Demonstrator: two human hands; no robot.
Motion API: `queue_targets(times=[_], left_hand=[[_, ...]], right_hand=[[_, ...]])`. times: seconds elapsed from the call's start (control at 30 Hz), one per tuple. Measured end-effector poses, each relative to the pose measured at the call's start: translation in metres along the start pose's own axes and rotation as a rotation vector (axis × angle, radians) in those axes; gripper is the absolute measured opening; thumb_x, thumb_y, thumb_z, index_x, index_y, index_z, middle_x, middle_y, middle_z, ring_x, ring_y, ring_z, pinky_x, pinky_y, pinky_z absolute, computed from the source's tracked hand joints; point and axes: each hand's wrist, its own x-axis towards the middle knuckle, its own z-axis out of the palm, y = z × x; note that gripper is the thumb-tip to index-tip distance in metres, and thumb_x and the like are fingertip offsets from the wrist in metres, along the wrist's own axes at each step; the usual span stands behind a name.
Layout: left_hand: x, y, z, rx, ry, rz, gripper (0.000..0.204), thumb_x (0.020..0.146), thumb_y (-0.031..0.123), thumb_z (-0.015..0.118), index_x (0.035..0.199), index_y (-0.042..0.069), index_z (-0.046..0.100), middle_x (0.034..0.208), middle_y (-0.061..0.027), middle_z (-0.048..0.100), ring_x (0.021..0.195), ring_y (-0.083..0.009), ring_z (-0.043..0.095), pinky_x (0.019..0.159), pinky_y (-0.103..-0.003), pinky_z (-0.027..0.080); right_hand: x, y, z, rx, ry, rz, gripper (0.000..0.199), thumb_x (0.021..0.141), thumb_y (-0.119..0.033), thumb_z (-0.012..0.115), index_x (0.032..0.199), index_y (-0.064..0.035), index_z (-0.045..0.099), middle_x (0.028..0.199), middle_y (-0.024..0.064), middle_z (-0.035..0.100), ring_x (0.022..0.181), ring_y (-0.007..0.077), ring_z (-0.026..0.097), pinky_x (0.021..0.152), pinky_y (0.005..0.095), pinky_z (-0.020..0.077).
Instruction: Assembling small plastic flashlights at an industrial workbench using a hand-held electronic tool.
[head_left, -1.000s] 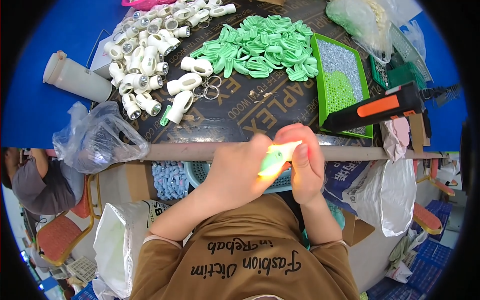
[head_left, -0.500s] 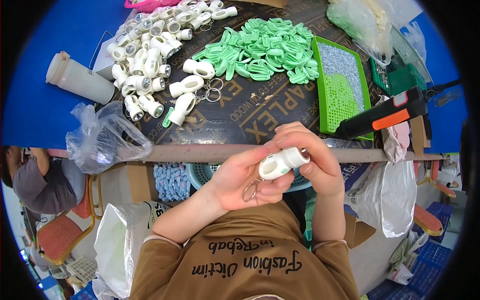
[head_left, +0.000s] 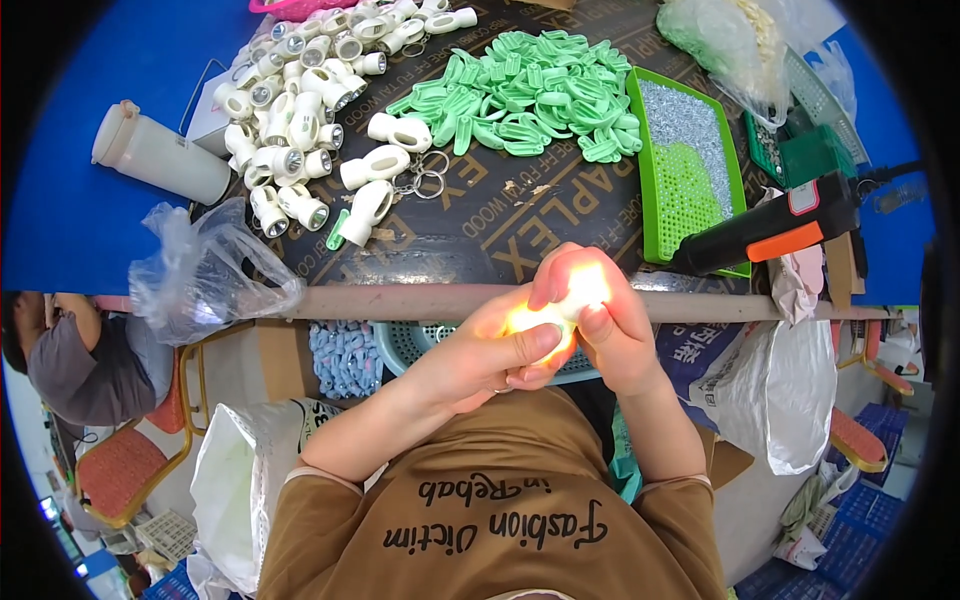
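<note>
At frame centre, just below the table edge (head_left: pixel 400 300), the left hand (head_left: pixel 470 355) and right hand (head_left: pixel 600 320) close together around a small lit flashlight (head_left: pixel 545 318), fingers curled and gripping it. Glare and the fingers hide most of its body, so its long axis and pointing direction cannot be told. White flashlights (head_left: pixel 300 110) lie piled at upper left, green clips (head_left: pixel 530 95) at upper centre.
</note>
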Motion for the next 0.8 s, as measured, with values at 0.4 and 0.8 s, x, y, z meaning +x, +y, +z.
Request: queue_targets(times=[0.4,0.8], left_hand=[[-0.002,-0.002,0.001,0.335,0.127,0.076,0.029,0.089,0.015,0.052,0.113,0.0,0.045,0.085,-0.0045,0.056,0.067,-0.008,0.056,0.052,-0.019,0.044],[-0.01,-0.01,-0.008,0.413,0.105,0.183,0.023,0.084,0.007,0.056,0.105,-0.002,0.051,0.079,-0.0041,0.057,0.062,-0.0087,0.058,0.048,-0.019,0.047]], right_hand=[[-0.007,-0.013,-0.005,0.232,-0.018,0.13,0.057,0.089,-0.03,0.053,0.128,0.0,0.025,0.102,0.0114,0.051,0.072,0.018,0.058,0.06,0.028,0.0508],[-0.007,-0.016,0.012,0.229,0.077,0.088,0.087,0.081,-0.037,0.062,0.138,0.0041,0.01,0.093,0.0121,0.058,0.09,0.0185,0.051,0.082,0.0305,0.0391]])
